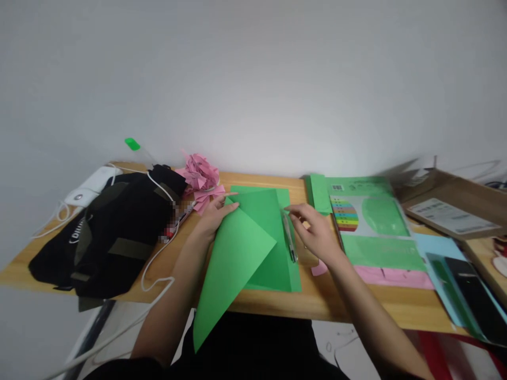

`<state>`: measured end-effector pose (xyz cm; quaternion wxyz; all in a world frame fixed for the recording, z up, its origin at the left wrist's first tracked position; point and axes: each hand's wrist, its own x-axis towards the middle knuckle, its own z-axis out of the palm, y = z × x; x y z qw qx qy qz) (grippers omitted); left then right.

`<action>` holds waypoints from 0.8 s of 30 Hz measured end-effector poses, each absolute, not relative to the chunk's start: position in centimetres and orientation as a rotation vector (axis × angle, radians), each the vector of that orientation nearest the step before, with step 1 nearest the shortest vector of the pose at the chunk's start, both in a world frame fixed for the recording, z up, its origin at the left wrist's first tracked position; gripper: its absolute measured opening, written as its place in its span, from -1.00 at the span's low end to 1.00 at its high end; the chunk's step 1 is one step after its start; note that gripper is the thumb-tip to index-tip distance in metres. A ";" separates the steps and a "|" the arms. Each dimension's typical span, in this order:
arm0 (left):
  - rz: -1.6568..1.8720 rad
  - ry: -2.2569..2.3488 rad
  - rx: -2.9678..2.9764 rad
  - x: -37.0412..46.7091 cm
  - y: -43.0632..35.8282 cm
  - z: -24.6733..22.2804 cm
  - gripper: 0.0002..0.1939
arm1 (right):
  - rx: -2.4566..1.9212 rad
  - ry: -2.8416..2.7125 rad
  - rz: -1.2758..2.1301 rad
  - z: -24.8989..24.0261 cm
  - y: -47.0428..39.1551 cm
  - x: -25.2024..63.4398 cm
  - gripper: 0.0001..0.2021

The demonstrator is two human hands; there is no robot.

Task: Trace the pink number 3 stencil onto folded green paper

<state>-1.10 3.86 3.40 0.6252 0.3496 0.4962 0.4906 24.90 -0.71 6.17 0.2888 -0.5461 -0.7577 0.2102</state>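
My left hand (pixel 214 215) grips a green sheet of paper (pixel 241 243) near its upper left corner. The sheet is folded over at the top, and its lower tip hangs past the table's front edge. Beneath it lie more green sheets (pixel 294 279), flat on the table. A slim silvery tool (pixel 290 240), perhaps a craft knife, rests along their right side. My right hand (pixel 315 229) is beside the tool's upper end, fingers bent and thumb apart from the index finger. Whether a fingertip touches the tool is hard to tell.
Crumpled pink paper strips (pixel 200 174) lie behind my left hand. A black bag (pixel 119 237) and white cable (pixel 152 258) are at left. To the right are a green paper pack (pixel 380 253), a pink scrap (pixel 319 268), a cardboard box (pixel 455 195) and a black phone-like slab (pixel 473 295).
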 end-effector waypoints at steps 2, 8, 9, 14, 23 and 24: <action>1.148 1.155 0.809 -1.2 4.0 3.5 -0.34 | -1.435 -1.732 0.523 7.8 -2.9 23.8 -0.75; 1.208 1.209 0.837 -1.0 4.3 3.6 -0.36 | -1.440 -1.859 1.241 7.6 -7.4 19.0 -0.55; 1.219 1.215 0.848 -0.8 4.2 3.9 -0.37 | -1.475 -1.784 1.132 7.0 -7.3 18.4 -0.60; 1.273 1.178 0.940 0.2 3.3 6.4 -0.41 | -1.536 -1.555 0.629 6.3 -4.4 18.6 -0.68; 1.337 1.093 0.940 1.2 2.4 8.4 -0.40 | -1.336 -1.045 0.894 5.7 -2.0 19.9 -0.59; 1.340 1.080 0.928 1.3 2.3 8.7 -0.38 | -1.317 -1.025 0.900 6.0 -2.0 19.8 -0.59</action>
